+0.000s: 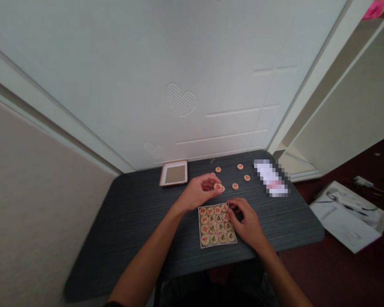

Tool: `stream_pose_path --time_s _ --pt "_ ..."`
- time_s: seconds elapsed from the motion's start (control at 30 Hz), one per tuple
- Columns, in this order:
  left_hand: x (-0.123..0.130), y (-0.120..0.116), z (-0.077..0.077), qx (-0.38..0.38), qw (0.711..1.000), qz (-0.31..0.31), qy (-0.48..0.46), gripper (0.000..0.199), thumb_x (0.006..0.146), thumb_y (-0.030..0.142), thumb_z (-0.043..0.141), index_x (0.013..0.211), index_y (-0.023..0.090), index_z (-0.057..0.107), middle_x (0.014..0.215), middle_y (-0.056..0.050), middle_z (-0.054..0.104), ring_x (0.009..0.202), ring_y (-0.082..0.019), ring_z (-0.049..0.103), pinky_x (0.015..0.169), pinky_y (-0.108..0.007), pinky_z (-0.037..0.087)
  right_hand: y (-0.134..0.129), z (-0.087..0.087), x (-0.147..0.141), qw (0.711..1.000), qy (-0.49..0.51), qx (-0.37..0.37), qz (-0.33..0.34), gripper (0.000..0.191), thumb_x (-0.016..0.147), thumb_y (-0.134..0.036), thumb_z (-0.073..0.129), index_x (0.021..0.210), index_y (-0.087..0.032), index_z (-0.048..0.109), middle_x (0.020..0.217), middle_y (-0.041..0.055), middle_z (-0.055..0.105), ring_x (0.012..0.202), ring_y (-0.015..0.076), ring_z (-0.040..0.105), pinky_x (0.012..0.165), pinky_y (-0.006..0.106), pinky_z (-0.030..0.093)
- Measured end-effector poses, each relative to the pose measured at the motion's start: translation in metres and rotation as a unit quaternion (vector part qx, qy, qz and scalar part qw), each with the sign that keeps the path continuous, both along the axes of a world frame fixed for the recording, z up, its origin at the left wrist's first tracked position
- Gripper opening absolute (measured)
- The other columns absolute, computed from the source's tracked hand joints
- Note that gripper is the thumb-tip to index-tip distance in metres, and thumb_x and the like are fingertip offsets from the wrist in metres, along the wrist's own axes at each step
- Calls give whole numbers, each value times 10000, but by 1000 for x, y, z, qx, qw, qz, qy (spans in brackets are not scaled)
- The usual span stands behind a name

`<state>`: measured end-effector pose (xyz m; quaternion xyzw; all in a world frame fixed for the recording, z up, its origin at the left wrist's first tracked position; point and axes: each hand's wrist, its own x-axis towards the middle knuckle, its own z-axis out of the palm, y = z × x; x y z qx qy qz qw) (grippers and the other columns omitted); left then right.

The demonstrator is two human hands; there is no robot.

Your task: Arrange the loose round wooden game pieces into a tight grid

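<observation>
Forearms [152,256]: bare, reaching up from the bottom edge of the view toward the small tray near the table's front edge.
Left hand [198,192]: above the tray's far edge, thumb and fingers pinched together on one round disc.
Held disc [217,186]: pale wood colour with a red mark, face toward the camera.
Right hand [248,219]: at the tray's upper right corner, fingers loosely curved and apart from the thumb, tips touching the rim; how firmly they press, I cannot tell.
Tray [199,227]: square, pale-rimmed, flat on the table between the two forearms.
Tray discs [212,228]: four rows of four, the top row and left column marked in red, most of the others in black.
Loose discs [235,186]: scattered beyond the tray, with red marks on the clearer ones; one sits just beside the held disc, another is partly behind the left hand.
Shallow case [175,174]: white inside with a brown middle, perhaps a lid, near the table's back edge, left of the loose discs.
Pixelated item [271,177]: pale and oblong, on the right of the table.
Table [131,226]: dark, streaked top, rounded corners.
White panel [115,85]: behind the table, with a striped heart [181,100] in relief.
Floor [307,277]: dark red, a white box [352,213] lying at right.
</observation>
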<state>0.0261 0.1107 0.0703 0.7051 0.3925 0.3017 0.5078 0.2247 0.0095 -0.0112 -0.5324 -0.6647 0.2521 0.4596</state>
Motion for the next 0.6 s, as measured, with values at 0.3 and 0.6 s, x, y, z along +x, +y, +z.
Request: stream_pose_path --time_s 0.3,0.6 --pt "-15 -34 4 -25 999 40 23 231 841 361 739 962 165 731 962 -50 776 846 -168 727 801 -301 590 1 -2 0 1000 -14 4 -6 221 956 -293 567 1143 -243 674 1025 74 686 874 209 667 763 347 567" --pt "-15 -73 -5 -27 991 -38 127 241 907 256 613 1122 221 716 1010 -29 789 898 -174 750 839 -289 590 1 -2 -1 1000 -13 10 -12 196 967 -308 566 1105 -235 685 1017 78 688 868 208 673 765 347 574"
